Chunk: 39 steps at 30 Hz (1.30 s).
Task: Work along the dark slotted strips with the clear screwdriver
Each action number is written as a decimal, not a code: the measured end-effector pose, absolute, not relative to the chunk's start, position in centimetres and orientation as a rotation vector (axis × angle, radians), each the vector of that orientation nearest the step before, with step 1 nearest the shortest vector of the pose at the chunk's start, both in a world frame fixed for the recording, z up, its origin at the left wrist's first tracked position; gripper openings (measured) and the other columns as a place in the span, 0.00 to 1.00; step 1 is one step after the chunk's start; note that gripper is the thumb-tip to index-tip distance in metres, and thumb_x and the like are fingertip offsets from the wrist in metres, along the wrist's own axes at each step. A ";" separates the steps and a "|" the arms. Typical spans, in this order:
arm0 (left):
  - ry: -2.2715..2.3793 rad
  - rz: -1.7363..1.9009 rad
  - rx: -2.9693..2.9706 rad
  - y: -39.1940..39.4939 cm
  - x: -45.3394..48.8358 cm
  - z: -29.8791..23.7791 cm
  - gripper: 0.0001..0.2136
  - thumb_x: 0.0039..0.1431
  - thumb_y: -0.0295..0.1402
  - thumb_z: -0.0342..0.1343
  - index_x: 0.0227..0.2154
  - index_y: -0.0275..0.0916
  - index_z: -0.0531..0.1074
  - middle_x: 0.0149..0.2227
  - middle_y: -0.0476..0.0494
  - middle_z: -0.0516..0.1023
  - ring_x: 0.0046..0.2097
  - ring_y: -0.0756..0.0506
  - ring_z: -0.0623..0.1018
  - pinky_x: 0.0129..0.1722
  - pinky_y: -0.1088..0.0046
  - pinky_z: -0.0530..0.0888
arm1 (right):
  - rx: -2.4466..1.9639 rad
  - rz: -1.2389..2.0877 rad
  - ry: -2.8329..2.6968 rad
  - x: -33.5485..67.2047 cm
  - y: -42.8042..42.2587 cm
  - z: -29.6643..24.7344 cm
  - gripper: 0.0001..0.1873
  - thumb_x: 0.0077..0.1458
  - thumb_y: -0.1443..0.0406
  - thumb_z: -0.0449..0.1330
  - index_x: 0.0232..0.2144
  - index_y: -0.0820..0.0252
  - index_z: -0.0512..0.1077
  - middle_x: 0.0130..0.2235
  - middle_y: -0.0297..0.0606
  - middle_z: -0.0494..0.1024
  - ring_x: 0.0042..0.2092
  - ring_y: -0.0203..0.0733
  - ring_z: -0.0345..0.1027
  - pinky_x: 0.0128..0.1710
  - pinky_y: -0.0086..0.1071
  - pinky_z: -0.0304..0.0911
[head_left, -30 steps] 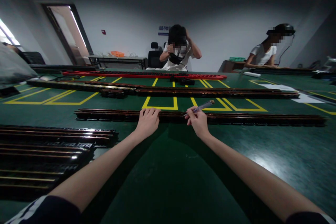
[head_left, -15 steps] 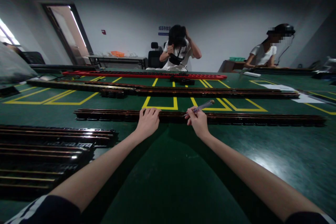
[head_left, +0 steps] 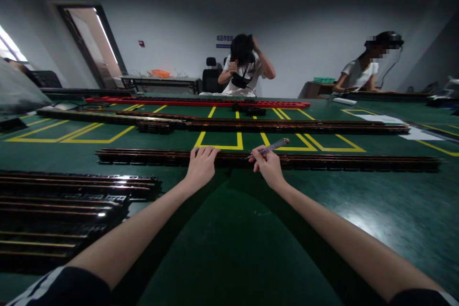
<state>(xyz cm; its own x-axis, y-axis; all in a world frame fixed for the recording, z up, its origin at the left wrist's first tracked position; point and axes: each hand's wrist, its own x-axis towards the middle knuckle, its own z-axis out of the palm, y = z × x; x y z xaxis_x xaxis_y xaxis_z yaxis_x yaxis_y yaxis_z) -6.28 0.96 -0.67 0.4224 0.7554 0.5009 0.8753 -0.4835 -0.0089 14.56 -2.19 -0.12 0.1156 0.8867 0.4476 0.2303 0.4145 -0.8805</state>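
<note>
A long dark rail point(head_left: 333, 162) with copper-coloured strips along it lies crosswise on the green table in front of me. My left hand point(head_left: 201, 166) grips it left of its middle, fingers bent over the far edge and thumb hidden. In my right hand point(head_left: 268, 166) is a slim pen-like tool point(head_left: 275, 145) with a clear barrel and a gold-coloured end, pinched between thumb and fingers. It slants up to the right. Its lower tip points down at the rail between my hands; whether they touch I cannot tell.
More dark rails point(head_left: 71, 184) are stacked at the left. Another row of rails point(head_left: 287, 126) lies beyond, over yellow tape outlines, with a red rail point(head_left: 279, 104) behind. White papers point(head_left: 418, 134) lie at right. One person point(head_left: 241, 74) sits opposite, another point(head_left: 360, 74) at far right.
The rail has slid a little to the left. My right hand and the pen-like tool have shifted slightly left too, while my left hand has barely moved.
</note>
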 end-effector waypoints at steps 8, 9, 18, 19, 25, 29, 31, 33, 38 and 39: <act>-1.471 -0.740 -2.402 1.1 -6.7 -0.4 0.23 0.50 0.15 0.41 0.46 0.38 0.70 0.47 0.41 0.74 0.52 0.40 0.69 0.54 0.57 0.61 | -1.083 0.689 -1.388 14.4 -2.3 0.1 0.23 0.49 0.45 0.57 0.26 0.59 0.66 0.25 0.35 0.73 0.18 0.30 0.62 0.16 0.26 0.57; -1.474 -0.753 -2.421 1.1 -6.7 -0.3 0.24 0.50 0.15 0.40 0.46 0.38 0.70 0.47 0.41 0.74 0.52 0.41 0.69 0.55 0.58 0.61 | -1.085 0.693 -1.386 14.4 -2.3 0.1 0.23 0.49 0.45 0.57 0.26 0.59 0.66 0.25 0.35 0.73 0.18 0.30 0.62 0.16 0.26 0.57; -1.458 -0.672 -2.571 1.4 -6.9 -0.5 0.19 0.58 0.31 0.44 0.52 0.40 0.66 0.52 0.41 0.72 0.55 0.42 0.67 0.59 0.56 0.55 | -1.087 0.704 -1.364 14.5 -2.2 -0.1 0.21 0.51 0.47 0.57 0.26 0.59 0.66 0.25 0.34 0.73 0.18 0.30 0.62 0.16 0.26 0.58; -1.459 -0.654 -2.571 1.4 -6.8 -0.6 0.19 0.58 0.34 0.45 0.52 0.41 0.65 0.52 0.41 0.72 0.55 0.41 0.67 0.59 0.55 0.55 | -1.086 0.702 -1.366 14.5 -2.2 -0.2 0.21 0.51 0.47 0.57 0.26 0.59 0.66 0.25 0.34 0.73 0.18 0.30 0.62 0.16 0.26 0.58; -1.465 -0.630 -2.517 1.7 -6.7 -0.8 0.19 0.61 0.44 0.44 0.50 0.39 0.66 0.50 0.39 0.73 0.53 0.39 0.68 0.56 0.54 0.56 | -1.090 0.700 -1.376 14.5 -2.3 0.0 0.21 0.51 0.47 0.56 0.25 0.59 0.66 0.26 0.35 0.73 0.19 0.31 0.62 0.17 0.26 0.59; -1.461 -0.625 -2.487 1.7 -6.6 -0.8 0.20 0.62 0.45 0.44 0.49 0.37 0.67 0.49 0.38 0.73 0.52 0.39 0.69 0.55 0.55 0.58 | -1.103 0.687 -1.384 14.4 -2.5 0.3 0.22 0.51 0.46 0.56 0.26 0.59 0.66 0.26 0.35 0.73 0.19 0.31 0.63 0.17 0.27 0.59; -1.457 -0.627 -2.476 1.8 -6.6 -0.9 0.20 0.62 0.45 0.44 0.49 0.37 0.67 0.48 0.38 0.73 0.51 0.39 0.69 0.54 0.55 0.58 | -1.105 0.683 -1.387 14.4 -2.5 0.3 0.21 0.51 0.47 0.56 0.26 0.59 0.66 0.26 0.35 0.73 0.19 0.31 0.62 0.16 0.26 0.58; -1.456 -0.630 -2.466 1.8 -6.6 -1.0 0.20 0.62 0.45 0.44 0.48 0.37 0.67 0.48 0.38 0.73 0.51 0.39 0.69 0.54 0.56 0.58 | -1.108 0.686 -1.393 14.4 -2.4 0.3 0.20 0.51 0.48 0.57 0.26 0.60 0.66 0.25 0.35 0.74 0.18 0.31 0.62 0.16 0.26 0.57; -1.475 -0.635 -2.432 1.7 -6.4 -0.9 0.17 0.62 0.42 0.46 0.47 0.37 0.68 0.47 0.39 0.74 0.50 0.39 0.70 0.53 0.56 0.59 | -1.101 0.698 -1.417 14.3 -2.3 0.2 0.19 0.52 0.49 0.56 0.26 0.60 0.66 0.26 0.36 0.75 0.17 0.30 0.62 0.15 0.26 0.57; -1.480 -0.633 -2.428 1.6 -6.4 -0.8 0.17 0.62 0.41 0.46 0.47 0.37 0.68 0.46 0.38 0.74 0.50 0.39 0.70 0.53 0.56 0.60 | -1.097 0.699 -1.418 14.3 -2.3 0.2 0.20 0.52 0.49 0.56 0.26 0.60 0.66 0.26 0.36 0.75 0.17 0.31 0.62 0.15 0.25 0.57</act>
